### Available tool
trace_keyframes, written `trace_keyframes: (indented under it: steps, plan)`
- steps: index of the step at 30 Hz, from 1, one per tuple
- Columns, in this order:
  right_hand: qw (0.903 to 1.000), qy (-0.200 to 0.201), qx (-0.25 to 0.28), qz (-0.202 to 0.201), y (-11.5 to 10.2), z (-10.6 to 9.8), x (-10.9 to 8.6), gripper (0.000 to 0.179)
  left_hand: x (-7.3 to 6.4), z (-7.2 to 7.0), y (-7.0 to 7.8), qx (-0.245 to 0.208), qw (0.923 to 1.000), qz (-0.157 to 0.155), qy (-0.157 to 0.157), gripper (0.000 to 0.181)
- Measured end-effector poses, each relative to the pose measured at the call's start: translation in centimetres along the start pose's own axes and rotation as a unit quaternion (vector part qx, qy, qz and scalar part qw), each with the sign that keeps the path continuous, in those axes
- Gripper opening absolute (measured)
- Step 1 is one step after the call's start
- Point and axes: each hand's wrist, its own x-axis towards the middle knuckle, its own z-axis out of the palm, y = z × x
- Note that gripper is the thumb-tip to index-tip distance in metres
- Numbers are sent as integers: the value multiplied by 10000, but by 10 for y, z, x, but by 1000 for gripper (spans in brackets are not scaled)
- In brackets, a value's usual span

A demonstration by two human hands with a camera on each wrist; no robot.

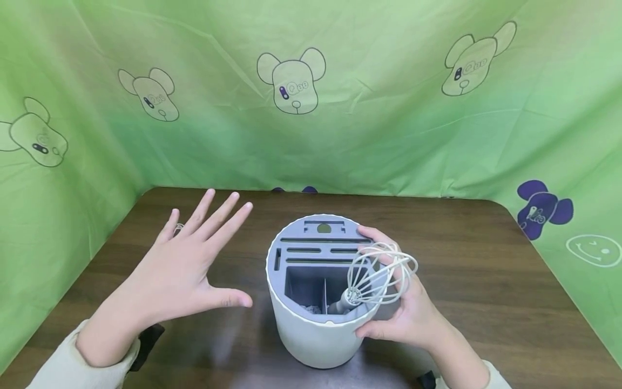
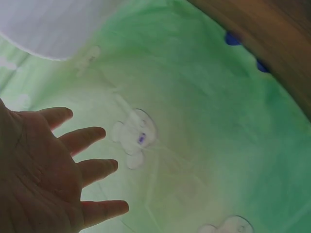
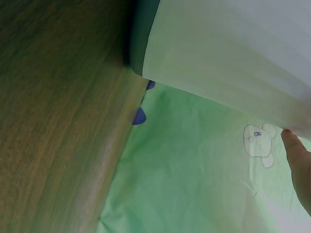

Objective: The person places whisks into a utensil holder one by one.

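A round white utensil holder (image 1: 313, 337) with a grey slotted top stands in the middle of the table in the head view. My right hand (image 1: 413, 310) grips its right side, thumb toward the front and fingers toward the back. A pale wire whisk (image 1: 384, 273) stands handle-down in the right front compartment, its wires leaning over that hand. To the left of the holder, my left hand (image 1: 187, 273) is raised with fingers spread, holding nothing. The right wrist view shows the holder's wall (image 3: 218, 58) and one finger (image 3: 297, 155) against it.
Behind the left fingers, a small looped wire item (image 1: 178, 229) is mostly hidden. The dark wooden table (image 1: 486, 281) is enclosed by a green printed cloth (image 1: 369, 146) at the back and sides. Slots and a divided compartment (image 1: 305, 283) mark the holder's top.
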Motion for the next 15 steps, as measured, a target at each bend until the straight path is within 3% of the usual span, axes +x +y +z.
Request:
trace_keyframes:
  steps: [15]
  plan:
    - [9999,-5,155,3,0,1,0,94,-9,12,-31,-166,9969,-724,-253,110]
